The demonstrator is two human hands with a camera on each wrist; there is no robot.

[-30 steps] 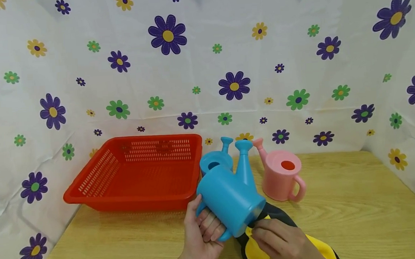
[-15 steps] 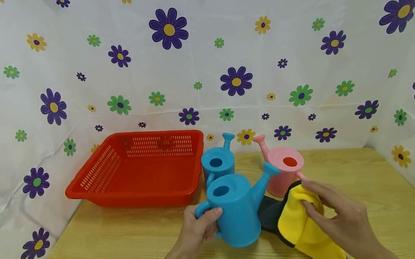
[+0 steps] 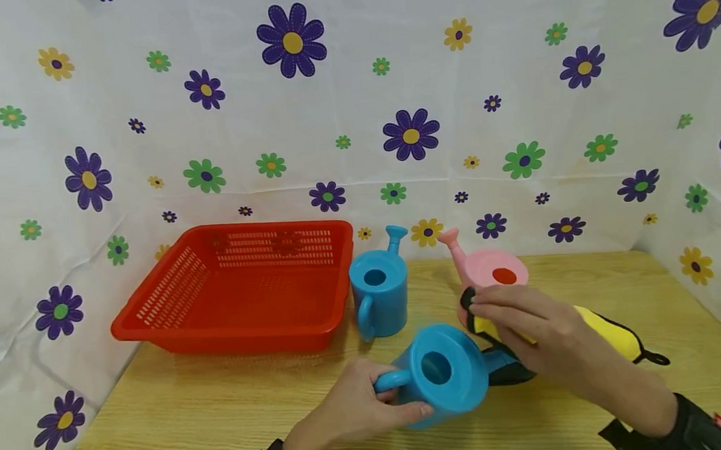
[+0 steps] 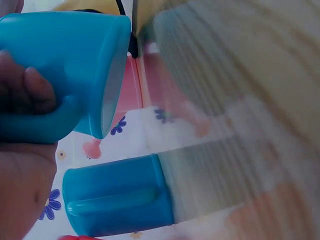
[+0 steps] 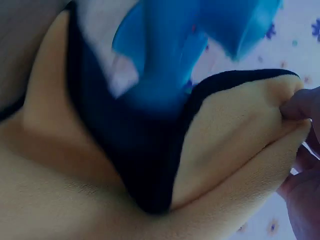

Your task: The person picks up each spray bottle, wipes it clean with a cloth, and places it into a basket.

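Note:
My left hand grips the handle of a blue watering can low over the table, its top opening tilted toward the camera and its spout pointing right. My right hand pinches a yellow cloth with black edging beside the spout. In the right wrist view the cloth hangs folded around the lower end of the spout, and my fingertips hold its edge. The left wrist view shows the can's side and base, my fingers curled inside the handle.
A second blue watering can stands upright behind the held one. A pink watering can is partly hidden behind my right hand. The red perforated basket sits at the back left. Flower-printed sheeting lines the table's back and sides.
The blue can has turned from base-forward to upright, then tipped with its opening toward the camera and spout right. My right hand has lifted the cloth from near the base to the spout.

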